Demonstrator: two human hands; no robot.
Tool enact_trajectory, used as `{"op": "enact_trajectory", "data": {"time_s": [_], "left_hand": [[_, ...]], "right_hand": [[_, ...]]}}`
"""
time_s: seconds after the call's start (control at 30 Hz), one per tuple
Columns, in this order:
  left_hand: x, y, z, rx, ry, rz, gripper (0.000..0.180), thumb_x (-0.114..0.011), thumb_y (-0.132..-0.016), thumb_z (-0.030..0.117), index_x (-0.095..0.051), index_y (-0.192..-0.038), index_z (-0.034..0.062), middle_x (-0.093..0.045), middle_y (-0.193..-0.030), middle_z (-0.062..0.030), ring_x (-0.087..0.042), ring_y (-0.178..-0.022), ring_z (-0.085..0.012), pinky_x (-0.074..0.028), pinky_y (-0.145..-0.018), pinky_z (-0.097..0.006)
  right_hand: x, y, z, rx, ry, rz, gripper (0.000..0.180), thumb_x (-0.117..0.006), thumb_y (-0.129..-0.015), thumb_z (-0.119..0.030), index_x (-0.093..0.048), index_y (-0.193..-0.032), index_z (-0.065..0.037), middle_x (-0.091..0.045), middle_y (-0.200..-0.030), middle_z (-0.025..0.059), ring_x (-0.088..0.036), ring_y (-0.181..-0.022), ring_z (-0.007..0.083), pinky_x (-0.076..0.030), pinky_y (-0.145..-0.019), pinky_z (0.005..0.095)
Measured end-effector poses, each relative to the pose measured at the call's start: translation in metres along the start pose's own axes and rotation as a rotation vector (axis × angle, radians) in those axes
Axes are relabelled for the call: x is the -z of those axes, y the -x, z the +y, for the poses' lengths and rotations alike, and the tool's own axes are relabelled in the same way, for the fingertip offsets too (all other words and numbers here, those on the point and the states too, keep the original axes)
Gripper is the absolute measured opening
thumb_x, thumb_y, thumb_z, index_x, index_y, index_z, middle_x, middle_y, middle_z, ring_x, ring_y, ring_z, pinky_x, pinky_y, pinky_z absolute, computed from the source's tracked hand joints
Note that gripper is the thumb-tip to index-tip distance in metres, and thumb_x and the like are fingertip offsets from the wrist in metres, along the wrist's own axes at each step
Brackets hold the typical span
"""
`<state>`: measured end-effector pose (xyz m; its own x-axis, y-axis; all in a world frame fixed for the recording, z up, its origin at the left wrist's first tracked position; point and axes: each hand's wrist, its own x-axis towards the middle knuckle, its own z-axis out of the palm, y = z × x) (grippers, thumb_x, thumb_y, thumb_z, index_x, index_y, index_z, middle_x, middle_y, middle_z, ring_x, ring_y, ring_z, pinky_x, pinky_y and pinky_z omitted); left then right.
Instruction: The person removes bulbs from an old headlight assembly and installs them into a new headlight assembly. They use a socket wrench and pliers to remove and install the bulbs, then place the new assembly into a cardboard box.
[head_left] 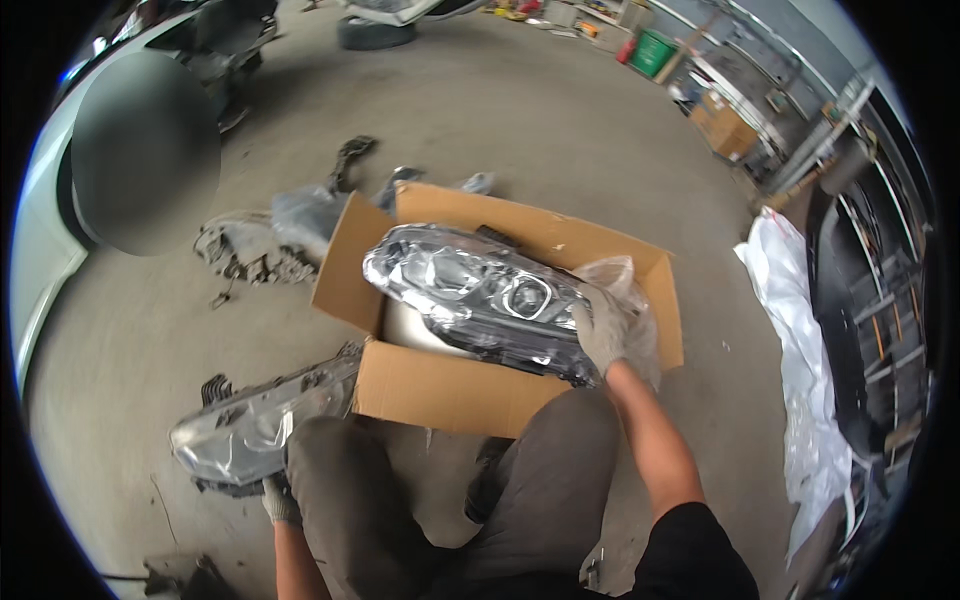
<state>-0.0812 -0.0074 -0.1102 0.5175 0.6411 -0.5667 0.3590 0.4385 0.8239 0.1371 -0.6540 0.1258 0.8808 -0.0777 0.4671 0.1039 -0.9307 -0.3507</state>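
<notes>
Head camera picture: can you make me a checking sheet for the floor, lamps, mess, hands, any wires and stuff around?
Surface: grey floor.
Job's things: one headlight over an open cardboard box, another headlight to its left.
Clutter: crumpled plastic and dark loose parts beyond the box.
Grip: gloved right hand on the first headlight's right end; gloved left hand at the other's lower edge; tightness unclear.
Cables: thin strand on the floor; can't tell if it's wire.
Surroundings: green bin, tyre, white sheeting.
</notes>
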Motion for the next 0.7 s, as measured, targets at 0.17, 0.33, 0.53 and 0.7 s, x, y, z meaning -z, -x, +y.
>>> {"op": "enact_trajectory", "data": {"time_s": [0.17,0.33,0.53,0.7], "left_hand": [[0.019,-0.046,-0.029,0.067,0.048,-0.218,0.061,-0.058,-0.093,0.042,-0.06,-0.127,-0.0077,-0.064,-0.123,-0.0165,-0.06,-0.109,-0.0277,-0.047,-0.096,-0.041],[0.078,-0.088,-0.024,0.089,0.045,-0.46,0.059,-0.049,-0.099,0.036,-0.052,-0.134,-0.0111,-0.056,-0.135,-0.0204,-0.055,-0.121,-0.0291,-0.043,-0.106,-0.04],[0.035,-0.036,0.065,-0.131,-0.318,-0.014,0.041,-0.048,-0.1,0.031,-0.054,-0.126,-0.0006,-0.057,-0.12,-0.0123,-0.054,-0.108,-0.0228,-0.044,-0.092,-0.037],[-0.162,0.078,0.239,-0.475,-0.268,-0.396,0.028,-0.053,-0.1,0.03,-0.059,-0.113,0.0059,-0.062,-0.101,-0.0052,-0.06,-0.086,-0.0153,-0.05,-0.073,-0.031]], "right_hand": [[0.055,-0.037,0.002,-0.587,0.162,-0.15,0.055,-0.057,-0.088,-0.048,-0.067,-0.116,-0.002,-0.067,-0.118,0.0231,-0.063,-0.111,0.0398,-0.048,-0.097,0.0453],[0.025,-0.041,0.11,-0.684,0.069,-0.313,0.076,-0.06,-0.08,-0.061,-0.062,-0.13,-0.004,-0.06,-0.129,0.0276,-0.057,-0.124,0.0397,-0.046,-0.102,0.0426],[0.007,-0.019,0.142,-0.891,-0.802,-0.238,0.051,-0.066,-0.093,-0.037,-0.059,-0.133,-0.005,-0.065,-0.125,0.0057,-0.061,-0.11,0.0185,-0.049,-0.094,0.0353],[0.02,-0.016,0.112,-0.913,-1.09,-0.171,0.051,-0.064,-0.096,-0.038,-0.058,-0.134,-0.004,-0.064,-0.124,0.0068,-0.059,-0.111,0.0187,-0.047,-0.095,0.0334]]}}
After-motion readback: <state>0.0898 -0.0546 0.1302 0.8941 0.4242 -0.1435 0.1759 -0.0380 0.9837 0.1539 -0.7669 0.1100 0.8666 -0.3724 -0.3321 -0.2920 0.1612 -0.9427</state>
